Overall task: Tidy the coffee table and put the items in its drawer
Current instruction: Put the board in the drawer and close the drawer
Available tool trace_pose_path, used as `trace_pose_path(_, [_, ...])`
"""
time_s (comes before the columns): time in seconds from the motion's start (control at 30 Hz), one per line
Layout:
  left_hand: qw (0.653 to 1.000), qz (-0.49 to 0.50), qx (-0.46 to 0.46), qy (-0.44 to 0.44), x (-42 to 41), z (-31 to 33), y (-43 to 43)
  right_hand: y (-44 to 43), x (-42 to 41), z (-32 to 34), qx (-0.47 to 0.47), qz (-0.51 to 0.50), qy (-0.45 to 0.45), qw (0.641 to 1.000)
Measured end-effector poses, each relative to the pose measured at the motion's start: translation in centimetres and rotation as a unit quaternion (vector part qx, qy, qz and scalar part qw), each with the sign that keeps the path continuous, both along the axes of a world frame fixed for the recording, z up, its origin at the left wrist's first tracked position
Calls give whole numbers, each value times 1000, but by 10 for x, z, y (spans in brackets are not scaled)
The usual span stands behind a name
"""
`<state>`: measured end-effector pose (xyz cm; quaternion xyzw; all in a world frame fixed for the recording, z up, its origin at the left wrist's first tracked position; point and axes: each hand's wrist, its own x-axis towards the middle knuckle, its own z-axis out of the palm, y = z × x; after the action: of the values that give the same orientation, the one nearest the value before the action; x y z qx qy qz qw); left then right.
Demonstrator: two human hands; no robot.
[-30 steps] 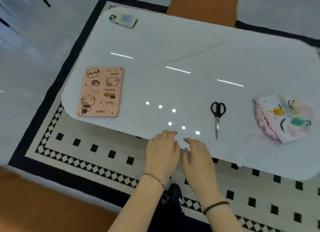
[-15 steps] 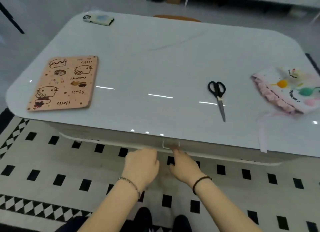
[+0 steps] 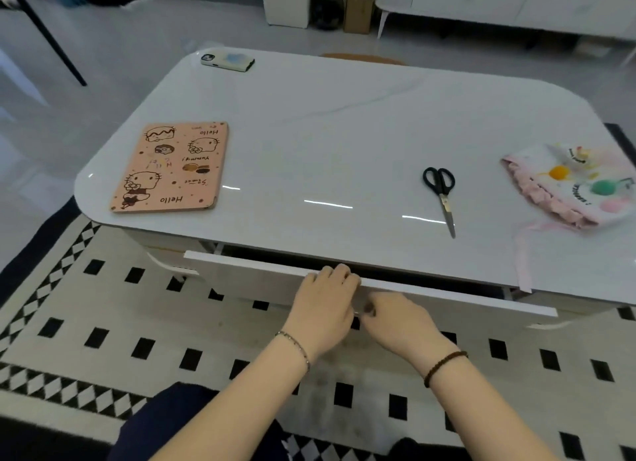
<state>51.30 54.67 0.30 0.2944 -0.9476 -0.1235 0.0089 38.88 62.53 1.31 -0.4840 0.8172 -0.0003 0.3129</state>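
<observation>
White glossy coffee table point(image 3: 344, 133), its drawer point(image 3: 254, 269) standing partway out to take the clutter. On top, well apart, lie a pink case point(image 3: 172, 168) and a frilled cloth point(image 3: 568, 185). The left hand point(image 3: 323, 309) hooks curled fingers over the drawer's top edge for purchase; the right hand point(image 3: 395, 323) seemingly pinches the front lower down, its fingertips hidden. Scissors point(image 3: 442, 192) and phone point(image 3: 227, 61) wait too.

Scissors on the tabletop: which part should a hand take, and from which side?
Take the scissors by the black handle loops, coming from above on the far side. They lie flat, with the loops away from the person and the tip toward the drawer. Pinching across the closed blades would probably also work.
</observation>
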Motion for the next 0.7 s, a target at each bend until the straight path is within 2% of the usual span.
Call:
trace_pose_path(0.07, [999,22,-21,-15,-6,2,0,-3,-8,22,-73,-22,33,997])
trace_pose_path(0.13, [998,33,-21,-58,-10,0,1,-4,-15,28,-96,-6,70,993])
trace_pose_path(0.23, [993,46,8,-112,-17,2,1,-5,-19,17,-9,74,150,986])
trace_pose_path(0.3, [991,47,9,-124,-21,7,-1,-5,-19,10,4,92,174,980])
trace_pose_path(0.47, [987,54,35,-146,-25,15,0,-1,-20,11,-9,83,159,984])
trace_pose_path(0.7, [970,35,16,-239,-25,10,17,13,-1,18,16,136,180,974])
